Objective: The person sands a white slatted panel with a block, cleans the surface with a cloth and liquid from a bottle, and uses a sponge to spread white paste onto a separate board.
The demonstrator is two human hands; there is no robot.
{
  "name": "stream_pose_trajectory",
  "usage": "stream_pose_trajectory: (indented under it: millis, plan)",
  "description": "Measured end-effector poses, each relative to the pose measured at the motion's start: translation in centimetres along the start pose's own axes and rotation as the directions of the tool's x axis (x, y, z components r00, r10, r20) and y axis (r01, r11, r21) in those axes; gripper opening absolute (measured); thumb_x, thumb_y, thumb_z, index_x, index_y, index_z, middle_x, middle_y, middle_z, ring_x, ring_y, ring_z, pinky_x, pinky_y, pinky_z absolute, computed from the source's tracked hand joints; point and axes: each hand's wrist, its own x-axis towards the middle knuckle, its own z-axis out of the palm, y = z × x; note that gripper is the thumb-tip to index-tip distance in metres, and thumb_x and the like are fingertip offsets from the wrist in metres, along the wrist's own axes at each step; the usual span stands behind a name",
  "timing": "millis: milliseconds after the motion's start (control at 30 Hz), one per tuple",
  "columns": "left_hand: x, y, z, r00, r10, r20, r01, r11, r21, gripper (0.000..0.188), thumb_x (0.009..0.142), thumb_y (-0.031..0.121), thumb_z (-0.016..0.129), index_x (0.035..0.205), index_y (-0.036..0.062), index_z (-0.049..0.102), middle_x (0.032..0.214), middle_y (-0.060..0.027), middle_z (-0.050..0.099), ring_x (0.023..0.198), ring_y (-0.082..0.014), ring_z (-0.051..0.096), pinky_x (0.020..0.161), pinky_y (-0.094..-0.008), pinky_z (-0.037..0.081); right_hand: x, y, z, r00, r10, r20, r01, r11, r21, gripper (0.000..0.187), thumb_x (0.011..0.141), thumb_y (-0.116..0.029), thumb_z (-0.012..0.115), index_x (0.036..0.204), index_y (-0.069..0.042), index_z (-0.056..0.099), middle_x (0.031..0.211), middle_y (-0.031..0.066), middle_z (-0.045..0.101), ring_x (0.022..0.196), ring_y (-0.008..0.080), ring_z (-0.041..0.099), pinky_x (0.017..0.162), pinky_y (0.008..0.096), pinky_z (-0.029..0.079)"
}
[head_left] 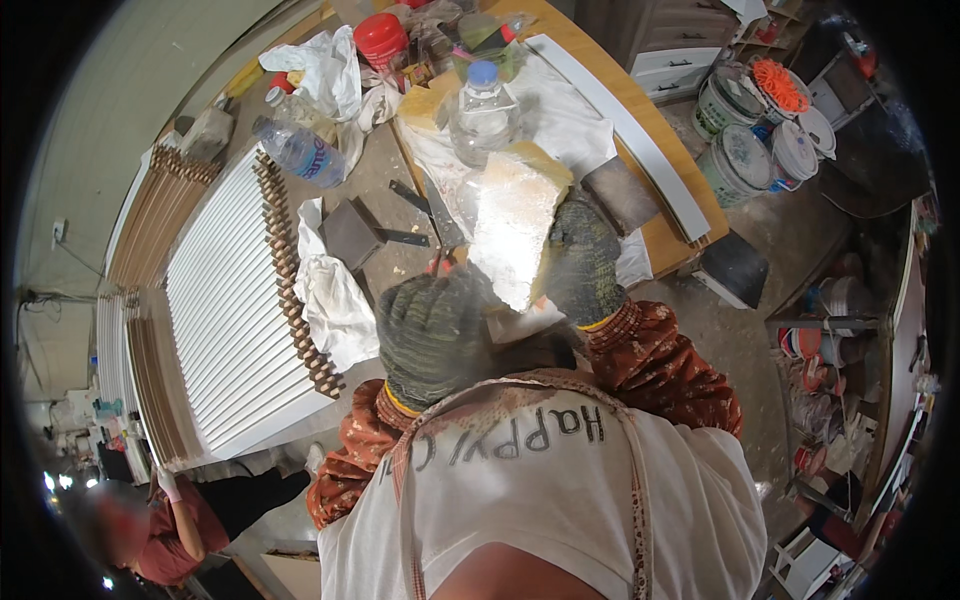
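My right hand (588, 262), in a dark knitted glove, grips the right edge of a pale slab (515, 222) with yellowish sides. Its top is brightly lit; I cannot tell its material. My left hand (432, 325), gloved alike, is curled closed just left of the slab's lower end. What it holds, if anything, is hidden. A small red object (440, 263) shows beyond its knuckles. Past the slab stands a clear plastic jug (484, 120) with a blue cap. Dark flat blades (405, 238) and a grey-brown block (352, 234) lie left of the slab.
White ridged strips (235, 310) are stacked at left, with white cloth (338, 300) beside them. A water bottle (300, 152) and red-lidded tub (380, 40) stand farther back. A long white strip (625, 135) borders the table's right. Buckets (738, 160) stand beyond; another person (175, 530) is lower left.
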Motion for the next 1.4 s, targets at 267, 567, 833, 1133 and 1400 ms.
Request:
stream_pose_trajectory:
  millis: [267, 567, 833, 1133, 1400]
  plan:
    - [1.9, -1.5, -0.9, 0.993, -0.017, 0.12, 0.032, 0.992, -0.124, 0.03, 0.077, 0.007, 0.071, 0.106, 0.0055, 0.065, 0.091, -0.0101, 0.067, 0.082, -0.0307, 0.062, 0.073, -0.042, 0.047, 1.2, 3.2, -4.4, 0.909, 0.384, -0.16, -0.349, 0.913, 0.211, 0.03, 0.098, -0.021, 0.049, 0.114, 0.003, 0.057, 0.094, 0.0076, 0.065, 0.084, 0.0169, 0.063, 0.074, 0.0292, 0.053]
    - [2.6, -1.9, 1.3, 0.958, -0.066, 0.28, 0.183, 0.89, -0.417, 0.027, 0.083, 0.013, 0.067, 0.109, 0.0073, 0.068, 0.103, -0.0126, 0.068, 0.09, -0.0264, 0.064, 0.08, -0.0369, 0.049, 1.2, 1.3, -6.7, 0.8, 0.469, 0.373, -0.525, 0.248, 0.814, 0.053, 0.099, -0.036, 0.037, 0.133, 0.003, 0.045, 0.131, 0.0193, 0.052, 0.117, 0.0343, 0.055, 0.1, 0.0443, 0.046]
    - [1.1, -0.8, 2.7, 0.957, 0.081, 0.279, 0.116, 0.773, -0.624, 0.067, 0.082, 0.025, 0.07, 0.138, 0.0011, 0.042, 0.131, -0.0156, 0.053, 0.118, -0.0292, 0.053, 0.102, -0.0401, 0.04, 1.0, -1.9, -4.1, 0.683, 0.247, 0.687, -0.502, -0.526, 0.687, 0.051, 0.1, -0.035, 0.036, 0.136, 0.0, 0.043, 0.131, 0.0188, 0.054, 0.115, 0.0332, 0.057, 0.096, 0.0467, 0.049]
    - [-5.9, -3.1, 3.7, 0.633, -0.149, 0.76, 0.689, -0.339, -0.64, 0.066, 0.088, 0.024, 0.061, 0.142, -0.0011, 0.031, 0.14, -0.0157, 0.045, 0.129, -0.0322, 0.045, 0.108, -0.0442, 0.036, 0.3, -0.6, -1.5, 0.764, 0.208, 0.611, -0.406, 0.891, 0.205, 0.042, 0.097, -0.021, 0.048, 0.133, 0.0, 0.048, 0.126, 0.0148, 0.059, 0.109, 0.0267, 0.059, 0.096, 0.0391, 0.045]
    - [-7.2, -4.0, 0.1, 0.604, -0.393, 0.694, 0.179, -0.781, -0.598, 0.041, 0.09, 0.014, 0.052, 0.126, -0.0049, 0.048, 0.125, -0.0195, 0.057, 0.113, -0.0295, 0.058, 0.099, -0.0424, 0.047, 7.8, -1.5, 1.2, 0.873, 0.025, 0.488, 0.031, 0.994, -0.105, 0.051, 0.091, -0.033, 0.059, 0.134, -0.01, 0.049, 0.121, 0.018, 0.061, 0.107, 0.0313, 0.06, 0.095, 0.0388, 0.046]
